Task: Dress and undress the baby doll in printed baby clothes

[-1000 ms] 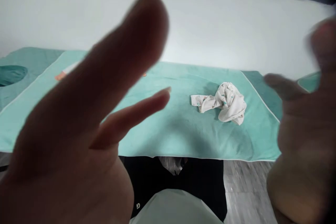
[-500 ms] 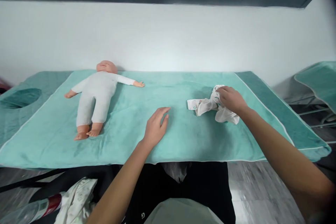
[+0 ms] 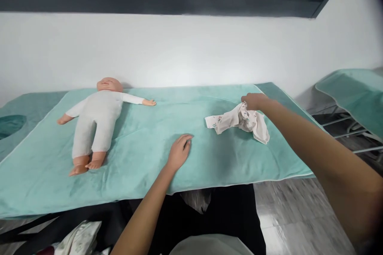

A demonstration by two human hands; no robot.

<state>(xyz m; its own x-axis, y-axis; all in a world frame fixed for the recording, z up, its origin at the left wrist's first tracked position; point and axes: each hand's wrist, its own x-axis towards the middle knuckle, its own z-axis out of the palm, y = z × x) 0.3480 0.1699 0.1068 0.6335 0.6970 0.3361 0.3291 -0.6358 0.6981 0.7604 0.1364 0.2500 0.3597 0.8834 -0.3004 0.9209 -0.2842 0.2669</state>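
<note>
A crumpled white baby garment point(image 3: 239, 118) with a small print lies on the right part of the green bed cover point(image 3: 179, 107). My right hand point(image 3: 254, 101) pinches its far upper edge between closed fingers, lifting that part slightly. Low over the middle of the cover is my left hand point(image 3: 179, 151), fingers a little bent, thumb apart, holding nothing; whether it touches the cloth is hard to tell. To the left, a baby doll point(image 3: 97, 115) in a white body suit lies on its back, head toward the wall, arms spread.
A white wall point(image 3: 179, 48) stands behind the bed, with a dark window frame point(image 3: 179, 0) above. At the lower left, printed cloth point(image 3: 79, 237) rests on a black bag or seat point(image 3: 110, 219). Another green-covered bed point(image 3: 356, 95) with metal bars is at right.
My right hand has shifted from on top of the garment to its far edge, and the garment is drawn out somewhat. The camera view has tilted and turned right; the doll lies as before.
</note>
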